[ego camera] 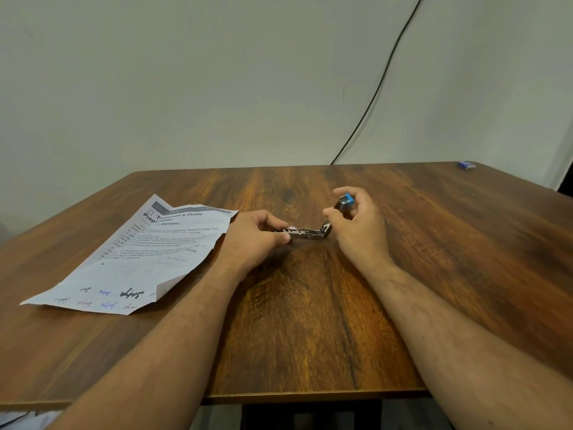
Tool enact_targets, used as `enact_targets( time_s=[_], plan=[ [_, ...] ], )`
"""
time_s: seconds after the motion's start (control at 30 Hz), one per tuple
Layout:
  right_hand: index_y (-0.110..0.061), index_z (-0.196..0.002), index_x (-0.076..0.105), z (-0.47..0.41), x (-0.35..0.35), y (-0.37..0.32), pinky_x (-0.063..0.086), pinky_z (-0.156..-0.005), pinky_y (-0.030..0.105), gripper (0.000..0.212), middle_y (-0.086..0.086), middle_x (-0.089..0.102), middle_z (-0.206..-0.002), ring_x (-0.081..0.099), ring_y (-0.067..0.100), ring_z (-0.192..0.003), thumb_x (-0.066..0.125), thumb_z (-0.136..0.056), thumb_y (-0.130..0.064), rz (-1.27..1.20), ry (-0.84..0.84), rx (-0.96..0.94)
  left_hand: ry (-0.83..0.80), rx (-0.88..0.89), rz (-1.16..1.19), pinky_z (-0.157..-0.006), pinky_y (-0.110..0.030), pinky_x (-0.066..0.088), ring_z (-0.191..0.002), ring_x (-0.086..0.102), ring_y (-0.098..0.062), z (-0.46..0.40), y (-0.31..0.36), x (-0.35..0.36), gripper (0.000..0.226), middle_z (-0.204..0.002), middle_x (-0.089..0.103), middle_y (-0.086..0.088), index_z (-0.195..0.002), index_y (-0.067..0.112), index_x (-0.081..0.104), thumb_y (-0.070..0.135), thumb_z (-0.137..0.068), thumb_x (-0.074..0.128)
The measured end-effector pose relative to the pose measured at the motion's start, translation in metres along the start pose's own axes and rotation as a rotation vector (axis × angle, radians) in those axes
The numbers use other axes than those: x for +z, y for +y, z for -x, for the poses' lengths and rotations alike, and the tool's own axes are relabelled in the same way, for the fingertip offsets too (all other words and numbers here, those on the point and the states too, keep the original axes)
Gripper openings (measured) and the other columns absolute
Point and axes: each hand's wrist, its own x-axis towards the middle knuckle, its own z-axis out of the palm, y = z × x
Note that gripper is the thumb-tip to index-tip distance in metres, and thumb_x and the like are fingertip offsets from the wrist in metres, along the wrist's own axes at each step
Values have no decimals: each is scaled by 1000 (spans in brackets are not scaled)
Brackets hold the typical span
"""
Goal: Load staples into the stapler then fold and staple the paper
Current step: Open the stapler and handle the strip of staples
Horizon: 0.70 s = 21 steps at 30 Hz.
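The stapler (305, 232) lies swung open at the middle of the wooden bench (434, 243), its metal magazine flat and its blue-tipped top arm (345, 202) raised toward one o'clock. The left hand (254, 235) pinches the magazine's free end between thumb and fingers. The right hand (359, 221) curls around the lifted top arm. At nine o'clock from the stapler, a creased printed paper (139, 259) with handwritten scribbles rests flat, its edge under the left hand. Far off at two o'clock, near the bench corner, sits a small blue box (466, 164). A black cable (381, 79) runs down the wall.
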Motion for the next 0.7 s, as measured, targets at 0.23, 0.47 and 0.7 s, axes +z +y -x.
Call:
enact_targets(
  time_s=[0.23, 0.47, 0.7],
  plan=[
    [-24, -100, 70, -4, -5, 1, 60, -67, 28, 29, -1, 72, -97, 75, 15, -66, 59, -81, -5, 100, 41, 258, 43, 1, -153, -76, -36, 56, -71, 71, -19, 1, -1, 3, 17, -77, 77, -7, -80, 21, 72, 4, -78, 74],
    [-14, -76, 80, -2, -13, -8, 43, -63, 24, 26, 4, 73, -78, 58, 22, -68, 54, -77, -12, 316, 43, 316, 36, 41, -289, -61, -21, 43, -63, 58, -8, 3, 2, 7, 23, -72, 68, 10, -94, 28, 81, 10, -86, 69],
    [-13, -64, 76, -1, -15, -11, 48, -56, 25, 28, 3, 65, -56, 63, 21, -58, 52, -77, -7, 443, -46, 276, 33, 10, -287, -58, -19, 43, -61, 58, -8, 4, 5, 6, 25, -72, 71, 8, -95, 26, 81, 8, -85, 68]
  ],
)
